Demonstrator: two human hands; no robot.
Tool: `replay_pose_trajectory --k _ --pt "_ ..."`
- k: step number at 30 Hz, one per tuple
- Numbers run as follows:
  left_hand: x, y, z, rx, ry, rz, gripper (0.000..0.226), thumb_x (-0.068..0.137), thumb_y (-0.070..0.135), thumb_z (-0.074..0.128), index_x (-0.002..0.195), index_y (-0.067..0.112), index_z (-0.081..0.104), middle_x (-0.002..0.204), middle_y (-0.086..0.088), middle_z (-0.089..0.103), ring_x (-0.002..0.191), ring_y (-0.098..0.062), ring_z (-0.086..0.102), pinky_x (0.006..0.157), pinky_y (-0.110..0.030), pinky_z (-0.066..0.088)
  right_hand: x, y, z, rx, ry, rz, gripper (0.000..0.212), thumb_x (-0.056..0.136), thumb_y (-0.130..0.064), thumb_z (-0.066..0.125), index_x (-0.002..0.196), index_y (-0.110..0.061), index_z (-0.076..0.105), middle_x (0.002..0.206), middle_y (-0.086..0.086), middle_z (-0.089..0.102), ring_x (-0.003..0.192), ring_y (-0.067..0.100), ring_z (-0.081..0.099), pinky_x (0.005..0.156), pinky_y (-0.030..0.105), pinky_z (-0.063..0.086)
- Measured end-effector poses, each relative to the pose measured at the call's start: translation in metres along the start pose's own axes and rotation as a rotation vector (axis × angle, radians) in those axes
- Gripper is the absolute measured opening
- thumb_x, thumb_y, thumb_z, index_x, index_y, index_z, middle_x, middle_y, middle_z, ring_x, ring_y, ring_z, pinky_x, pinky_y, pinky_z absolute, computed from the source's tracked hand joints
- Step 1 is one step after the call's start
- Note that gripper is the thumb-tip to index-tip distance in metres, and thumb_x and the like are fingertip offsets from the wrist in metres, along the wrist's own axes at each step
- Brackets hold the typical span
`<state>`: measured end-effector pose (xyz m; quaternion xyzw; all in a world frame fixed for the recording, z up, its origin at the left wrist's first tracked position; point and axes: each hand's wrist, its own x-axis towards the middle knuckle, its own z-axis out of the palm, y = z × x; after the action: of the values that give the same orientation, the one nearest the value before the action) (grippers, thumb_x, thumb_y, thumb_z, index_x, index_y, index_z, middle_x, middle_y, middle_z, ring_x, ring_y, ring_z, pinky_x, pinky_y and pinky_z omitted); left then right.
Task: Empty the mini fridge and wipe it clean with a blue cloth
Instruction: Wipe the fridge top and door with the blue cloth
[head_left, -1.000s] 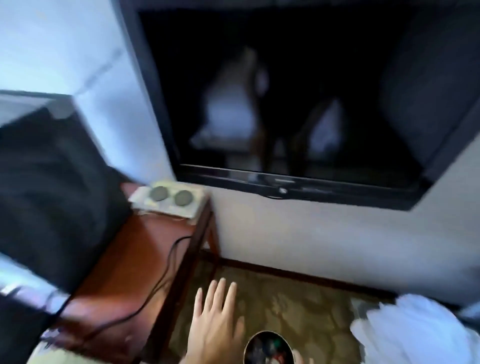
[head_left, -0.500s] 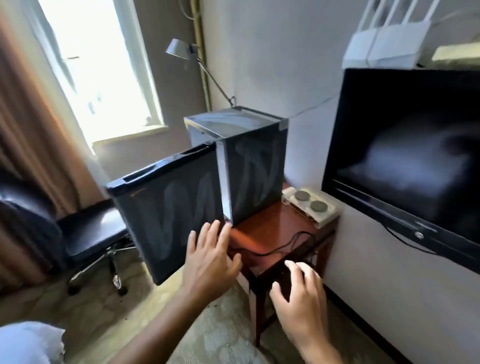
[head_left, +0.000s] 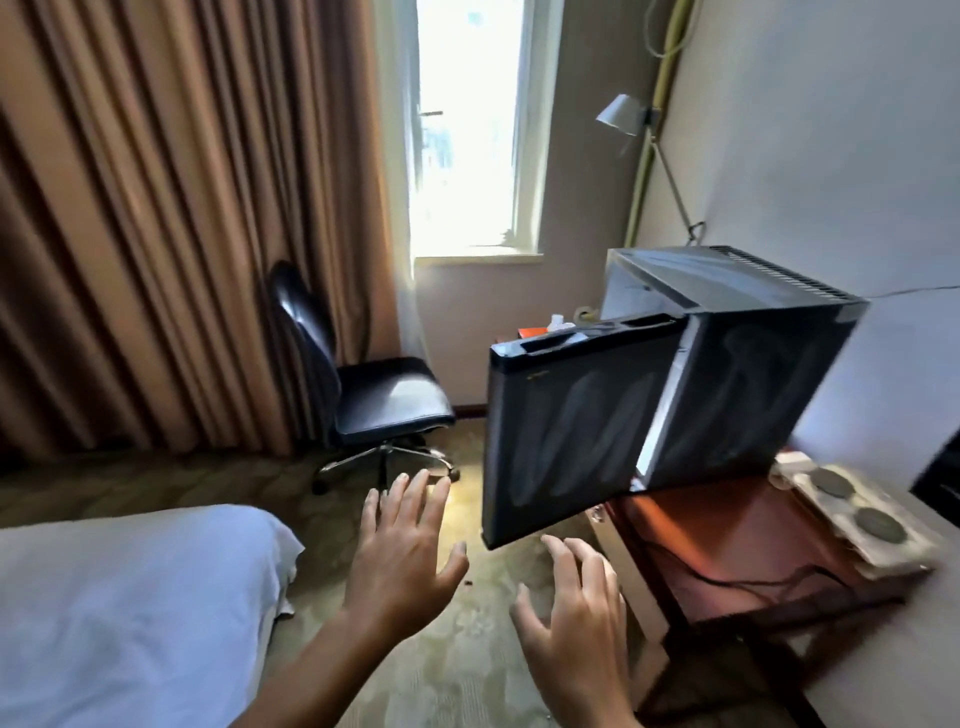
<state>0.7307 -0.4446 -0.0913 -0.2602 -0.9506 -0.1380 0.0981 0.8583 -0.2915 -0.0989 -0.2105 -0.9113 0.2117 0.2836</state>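
Brown curtains (head_left: 171, 218) hang along the left, beside a bright window (head_left: 467, 124). A black office chair (head_left: 363, 379) stands on the patterned carpet (head_left: 457, 670) below the window. A bed with a white sheet (head_left: 130, 613) fills the lower left. On the red-brown desk (head_left: 727, 540) lie a black cable (head_left: 748, 579) and a pale box with two grey discs (head_left: 857, 514). A grey lamp (head_left: 621, 114) is mounted against the wall.

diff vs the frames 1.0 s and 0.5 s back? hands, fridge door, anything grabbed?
The view swung left from the TV to the window side. The right hand came into view. Nothing grabbed: left hand and right hand stay spread and empty. The mini fridge stays on the wooden table, door open.
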Motion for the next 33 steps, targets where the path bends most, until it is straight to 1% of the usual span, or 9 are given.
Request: replay_pose_trajectory --k 3,9,13,17,21,26,30,32,33 --pt "0.011 -0.061 -0.001 -0.017 -0.002 -0.032 0.08 0.09 0.064 0.027 0.163 0.033 0.012 0.17 0.006 0.012 0.158 -0.016 0.0 0.127 -0.047 -0.006 0.019 -0.044 0.043 0.034 -0.07 -0.009 0.057 0.08 -0.036 0.072 0.135 -0.024 0.06 0.136 0.002 0.055 0.131 0.024 0.047 0.108 0.046 0.043" --pt "0.053 -0.172 0.009 -0.108 -0.052 -0.031 0.079 0.089 0.058 0.045 0.16 0.027 0.029 0.167 0.001 0.025 0.156 -0.022 0.017 0.126 -0.044 -0.001 0.068 -0.126 0.139 0.042 -0.093 0.036 0.057 0.076 -0.027 0.079 0.13 -0.023 0.064 0.131 0.001 0.056 0.128 0.026 0.05 0.105 0.046 0.044" --pt "0.071 -0.207 0.012 -0.062 -0.107 0.068 0.076 0.065 0.054 0.071 0.131 0.017 0.07 0.135 -0.005 0.066 0.124 -0.028 0.065 0.111 -0.051 0.034 0.076 -0.154 0.187 -0.033 -0.025 0.079 0.054 0.052 -0.026 0.075 0.105 -0.016 0.078 0.107 0.01 0.07 0.099 0.04 0.069 0.078 0.054 0.059" --pt "0.114 -0.266 0.018 -0.091 -0.098 0.171 0.087 0.046 0.045 0.096 0.125 0.013 0.073 0.129 -0.005 0.069 0.118 -0.027 0.068 0.104 -0.052 0.05 0.095 -0.187 0.218 -0.088 0.069 0.109 0.054 0.064 -0.041 0.055 0.104 -0.013 0.078 0.105 0.011 0.07 0.096 0.042 0.069 0.076 0.054 0.058" --pt "0.164 -0.29 0.027 -0.146 -0.157 0.2 0.09 0.047 0.035 0.098 0.129 0.011 0.07 0.131 -0.006 0.067 0.121 -0.028 0.067 0.098 -0.054 0.053 0.129 -0.191 0.218 -0.062 0.202 0.231 0.059 0.069 -0.041 0.05 0.11 -0.008 0.076 0.113 0.015 0.068 0.104 0.043 0.063 0.091 0.053 0.052" --pt "0.238 -0.304 0.054 -0.128 -0.108 0.344 0.075 0.059 0.038 0.081 0.127 0.009 0.07 0.129 -0.012 0.069 0.114 -0.034 0.07 0.105 -0.047 0.037 0.191 -0.178 0.196 -0.052 0.458 0.327 0.062 0.073 -0.044 0.053 0.12 -0.007 0.072 0.127 0.017 0.061 0.12 0.041 0.054 0.106 0.043 0.038" --pt "0.325 -0.297 0.062 -0.098 -0.139 0.478 0.106 0.027 0.032 0.101 0.125 0.008 0.069 0.124 -0.019 0.07 0.104 -0.038 0.073 0.082 -0.057 0.058 0.245 -0.153 0.178 -0.105 0.741 0.348 0.06 0.078 -0.042 0.057 0.123 -0.003 0.069 0.124 0.019 0.058 0.115 0.041 0.056 0.108 0.042 0.038" --pt "0.369 -0.288 0.065 -0.102 -0.181 0.543 0.118 0.019 0.034 0.101 0.128 0.013 0.059 0.121 -0.02 0.071 0.106 -0.037 0.072 0.097 -0.053 0.052 0.267 -0.134 0.173 -0.173 0.899 0.387 0.052 0.082 -0.034 0.061 0.121 -0.002 0.07 0.119 0.022 0.057 0.108 0.041 0.059 0.105 0.038 0.042" --pt "0.392 -0.283 0.067 -0.112 -0.184 0.585 0.122 0.018 0.035 0.1 0.129 0.015 0.053 0.121 -0.019 0.072 0.113 -0.036 0.067 0.111 -0.045 0.038 0.277 -0.125 0.173 -0.204 0.968 0.403 0.049 0.082 -0.031 0.063 0.121 -0.002 0.07 0.119 0.022 0.057 0.107 0.04 0.059 0.104 0.035 0.043"
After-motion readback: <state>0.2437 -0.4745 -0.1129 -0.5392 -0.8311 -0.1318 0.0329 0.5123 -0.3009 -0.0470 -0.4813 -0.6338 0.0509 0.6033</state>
